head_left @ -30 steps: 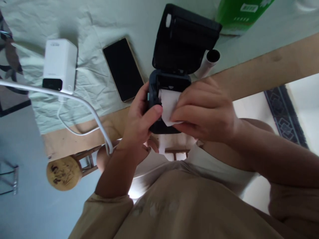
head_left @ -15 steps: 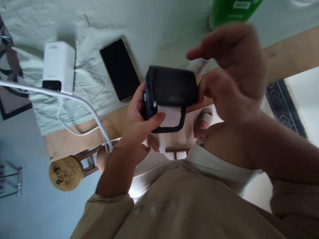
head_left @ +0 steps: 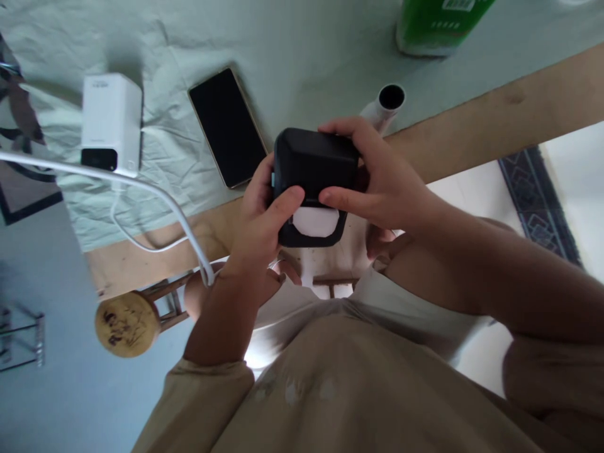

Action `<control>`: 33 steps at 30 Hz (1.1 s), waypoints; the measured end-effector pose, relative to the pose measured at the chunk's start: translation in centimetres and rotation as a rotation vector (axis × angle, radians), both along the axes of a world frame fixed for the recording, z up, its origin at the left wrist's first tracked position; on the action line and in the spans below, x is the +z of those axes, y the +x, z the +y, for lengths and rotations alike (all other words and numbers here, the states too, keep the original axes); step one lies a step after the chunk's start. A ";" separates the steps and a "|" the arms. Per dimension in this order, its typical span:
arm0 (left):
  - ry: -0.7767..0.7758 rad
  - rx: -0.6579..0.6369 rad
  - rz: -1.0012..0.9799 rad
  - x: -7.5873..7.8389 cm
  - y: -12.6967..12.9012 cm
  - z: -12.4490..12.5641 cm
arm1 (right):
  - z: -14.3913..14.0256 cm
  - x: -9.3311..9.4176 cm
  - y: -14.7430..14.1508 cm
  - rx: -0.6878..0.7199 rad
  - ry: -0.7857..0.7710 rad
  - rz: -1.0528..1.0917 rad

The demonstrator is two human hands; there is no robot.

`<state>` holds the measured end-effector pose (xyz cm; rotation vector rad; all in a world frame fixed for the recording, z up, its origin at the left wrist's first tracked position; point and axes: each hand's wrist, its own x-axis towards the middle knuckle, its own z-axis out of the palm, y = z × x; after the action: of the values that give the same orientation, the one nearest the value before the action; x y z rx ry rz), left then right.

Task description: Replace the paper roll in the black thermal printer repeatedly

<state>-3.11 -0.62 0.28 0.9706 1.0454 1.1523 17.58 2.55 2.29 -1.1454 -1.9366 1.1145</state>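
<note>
Now | 2 hands: L [head_left: 257, 220] + R [head_left: 377, 185] grip clamped on 1 printer [head_left: 314, 170] | 1 phone [head_left: 227, 127] | 1 tube [head_left: 384, 106]

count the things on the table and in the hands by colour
black: 2, the small printer held in both hands, left hand and right hand, and the phone
white: 3, the box-shaped device, its cable, the paper tube
green: 1, the carton
total: 6
</note>
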 end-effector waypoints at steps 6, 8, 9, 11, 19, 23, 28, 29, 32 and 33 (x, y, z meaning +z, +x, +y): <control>0.137 -0.035 -0.141 -1.1 -0.1 0.8 | -0.2 -0.3 0.3 0.044 0.050 0.074; 0.148 -0.039 -0.139 -1.3 -0.1 0.9 | -0.2 -0.3 0.5 0.059 0.075 0.090; 0.142 -0.033 -0.132 -1.4 -0.1 0.9 | -0.3 -0.3 0.5 0.060 0.082 0.097; 0.122 -0.014 -0.128 -1.3 0.0 1.1 | -0.2 -0.4 0.5 0.062 0.082 0.111; 0.007 0.126 -0.198 -0.1 1.4 1.0 | 0.4 -1.3 0.4 0.033 0.083 0.123; -0.005 0.178 -0.214 0.1 1.8 0.7 | 0.5 -1.1 0.5 0.057 0.088 0.118; 0.051 0.201 -0.194 0.3 2.0 0.6 | 0.8 -1.0 1.0 0.125 0.169 0.151; 0.056 0.206 -0.204 0.3 2.0 0.7 | 0.9 -1.1 1.1 0.147 0.186 0.170; 0.018 0.206 -0.221 0.4 2.0 1.0 | 1.3 -1.5 1.3 0.207 0.193 0.212; -0.004 0.204 -0.211 0.5 2.1 1.1 | 1.5 -1.6 1.3 0.224 0.192 0.216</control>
<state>-1.05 0.44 0.73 0.7328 0.9911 1.3872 18.88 4.03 0.68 -0.6897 -1.9846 1.0884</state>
